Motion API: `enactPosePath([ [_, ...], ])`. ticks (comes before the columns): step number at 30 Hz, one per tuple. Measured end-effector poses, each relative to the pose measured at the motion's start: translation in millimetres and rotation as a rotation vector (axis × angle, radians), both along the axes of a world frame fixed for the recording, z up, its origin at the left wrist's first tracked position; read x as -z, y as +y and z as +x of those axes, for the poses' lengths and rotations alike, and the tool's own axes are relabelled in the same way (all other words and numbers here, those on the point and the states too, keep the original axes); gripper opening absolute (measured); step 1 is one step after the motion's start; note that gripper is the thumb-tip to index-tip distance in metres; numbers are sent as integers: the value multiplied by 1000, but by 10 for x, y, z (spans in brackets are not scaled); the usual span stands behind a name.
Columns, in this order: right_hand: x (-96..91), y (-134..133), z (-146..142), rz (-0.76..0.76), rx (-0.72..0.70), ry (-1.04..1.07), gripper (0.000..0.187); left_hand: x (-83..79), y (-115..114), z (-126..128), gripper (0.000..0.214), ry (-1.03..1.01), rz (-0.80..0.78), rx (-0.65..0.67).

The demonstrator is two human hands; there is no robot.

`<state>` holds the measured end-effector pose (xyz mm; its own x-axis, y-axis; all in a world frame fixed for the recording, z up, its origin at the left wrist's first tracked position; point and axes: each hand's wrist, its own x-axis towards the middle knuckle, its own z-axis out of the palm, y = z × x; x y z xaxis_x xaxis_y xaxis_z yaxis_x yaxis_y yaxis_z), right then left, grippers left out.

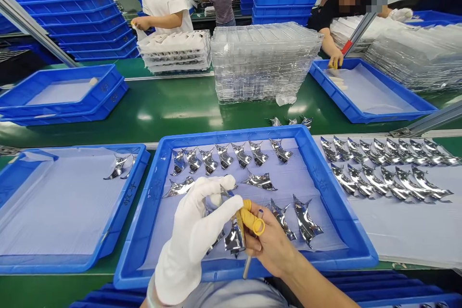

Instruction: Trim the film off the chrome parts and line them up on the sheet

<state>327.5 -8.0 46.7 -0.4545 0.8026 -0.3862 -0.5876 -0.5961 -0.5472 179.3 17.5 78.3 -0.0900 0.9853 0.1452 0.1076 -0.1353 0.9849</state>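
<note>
mostly blue trays (231, 134) on green conveyor (173, 110)

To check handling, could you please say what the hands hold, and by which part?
The right hand grips a metal tool by its yellow part; whether the gloved left hand holds anything is unclear.

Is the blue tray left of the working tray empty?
Not empty: the blue tray holds shiny curved foil pieces at its far right corner, on a pale liner.
</note>
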Motion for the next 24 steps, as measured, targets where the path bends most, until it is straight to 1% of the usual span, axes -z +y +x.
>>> enactPosePath([
  [5,22,1,9,20,-25,-11,52,-34,-9,22,15,-45,-52,-40],
  [8,18,-1,6,42,-10,-20,52,-31,1,22,14,-53,-75,-96],
  [14,-67,13,-9,70,7,-24,51,-83,18,57,22,-139,-247,-225],
  [16,-103,19,-23,68,11,-21,49,-109,13,63,25,-165,-269,-250],
  [20,-173,17,-53,84,46,-41,50,-108,8,33,32,-222,-333,-239],
  [24,-213,5,-56,181,72,-93,49,-98,22,27,36,-247,-411,-198],
])
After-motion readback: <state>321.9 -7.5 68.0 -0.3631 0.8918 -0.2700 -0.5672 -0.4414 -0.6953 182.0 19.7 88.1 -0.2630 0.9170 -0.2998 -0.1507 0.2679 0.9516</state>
